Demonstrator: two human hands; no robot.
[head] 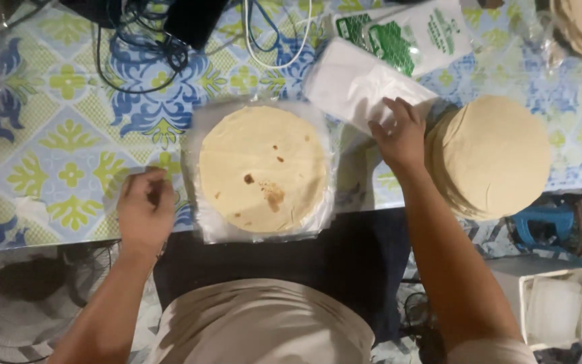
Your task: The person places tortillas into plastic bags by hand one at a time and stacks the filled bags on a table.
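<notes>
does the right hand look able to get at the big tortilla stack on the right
Probably yes. The right hand rests on the white bag pile, right beside the tortilla stack, and nothing lies between them.

A small home-style food-packing workplace. The bench point(69, 135) carries a floral blue, green and yellow oilcloth; on it lie a tall stack of flatbreads point(493, 155), a flatbread in a clear bag point(262, 168), a pile of plastic bags point(365, 84) and tangled cables point(149, 47). A floor fan point(15, 296) stands below.
</notes>
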